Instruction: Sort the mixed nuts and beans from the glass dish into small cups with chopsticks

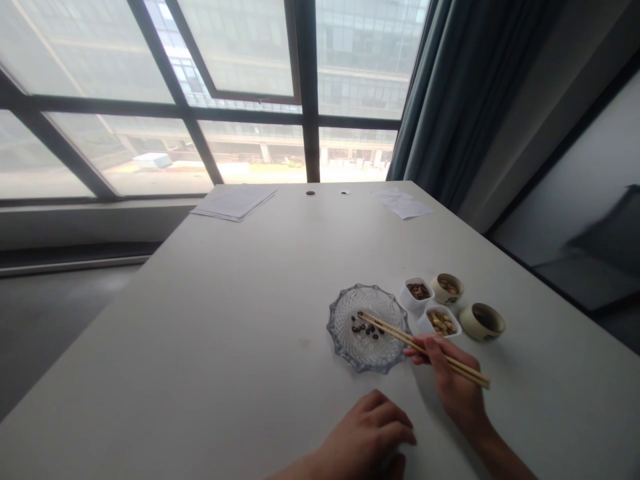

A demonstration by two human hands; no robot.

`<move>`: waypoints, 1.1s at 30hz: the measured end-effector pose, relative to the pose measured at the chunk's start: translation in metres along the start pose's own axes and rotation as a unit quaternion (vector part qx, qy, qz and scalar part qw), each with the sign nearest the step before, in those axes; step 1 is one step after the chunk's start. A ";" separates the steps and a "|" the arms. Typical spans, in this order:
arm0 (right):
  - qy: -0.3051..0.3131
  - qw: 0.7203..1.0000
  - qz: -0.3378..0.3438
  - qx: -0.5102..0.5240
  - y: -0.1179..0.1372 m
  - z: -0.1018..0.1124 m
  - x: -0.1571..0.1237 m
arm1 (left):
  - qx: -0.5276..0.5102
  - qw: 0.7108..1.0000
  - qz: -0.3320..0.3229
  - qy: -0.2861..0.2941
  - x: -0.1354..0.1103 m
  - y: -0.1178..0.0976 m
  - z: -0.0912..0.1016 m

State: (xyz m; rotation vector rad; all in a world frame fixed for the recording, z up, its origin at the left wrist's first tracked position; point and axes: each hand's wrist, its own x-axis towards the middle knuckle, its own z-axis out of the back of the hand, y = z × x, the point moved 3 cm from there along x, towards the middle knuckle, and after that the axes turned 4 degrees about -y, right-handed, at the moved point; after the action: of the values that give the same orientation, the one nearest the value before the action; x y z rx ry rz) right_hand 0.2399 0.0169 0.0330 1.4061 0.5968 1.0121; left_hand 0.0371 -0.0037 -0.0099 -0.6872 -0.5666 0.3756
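My right hand (447, 377) grips a pair of wooden chopsticks (400, 334), whose tips reach over a clear glass plate (350, 358) with a scalloped rim. A dark brown bean sits at the tips; whether they pinch it I cannot tell. Several more dark beans (370, 328) lie on the plate. On the table in front of the plate rests my left hand (367, 430), its fingers loosely bent and no object visible in it. Beyond my right hand stand a white container (425, 325) of pale nuts or beans and another white container (409, 300) of reddish-brown pieces.
Two cream round cups stand to the right: a far cup (436, 294) with pale pieces and a near cup (470, 328) with a dark inside. Paper sheets (235, 202) and a single sheet (404, 203) lie at the white table's far end, by the window.
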 end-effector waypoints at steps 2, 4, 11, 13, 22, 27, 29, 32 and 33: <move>0.005 1.000 0.002 -0.002 -0.002 0.000 0.000 | -0.002 1.000 -0.001 0.002 0.000 0.001 0.000; 0.006 1.000 0.007 -0.007 -0.003 0.000 -0.001 | -0.003 1.000 -0.001 0.000 0.000 0.001 0.000; 0.012 0.998 0.052 -0.012 0.006 0.000 -0.003 | 0.001 1.000 0.004 0.018 0.001 0.001 0.002; 0.013 0.998 0.055 -0.015 0.008 0.000 -0.004 | -0.002 1.000 0.005 0.020 0.001 0.001 0.002; -0.026 0.999 0.007 -0.028 0.020 0.019 0.003 | -0.008 1.000 0.017 0.023 0.001 0.000 0.000; -0.038 0.997 0.012 -0.065 0.035 0.040 -0.001 | -0.001 1.000 0.015 0.028 0.002 -0.001 0.001; -0.024 0.996 0.024 -0.077 0.039 0.041 -0.004 | 0.005 0.999 0.018 0.030 0.002 -0.001 0.000; -0.004 0.997 0.023 -0.080 0.041 0.034 -0.007 | 0.005 1.000 0.017 0.022 0.001 -0.001 0.000; 0.000 0.996 0.022 -0.083 0.041 0.031 -0.007 | 0.004 1.000 0.014 0.019 0.000 -0.001 0.000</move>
State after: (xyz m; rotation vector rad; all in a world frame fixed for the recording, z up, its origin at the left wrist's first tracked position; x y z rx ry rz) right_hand 0.2538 -0.0097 0.0751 1.2779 0.4732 1.0708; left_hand 0.0377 -0.0042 -0.0093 -0.6933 -0.5200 0.3912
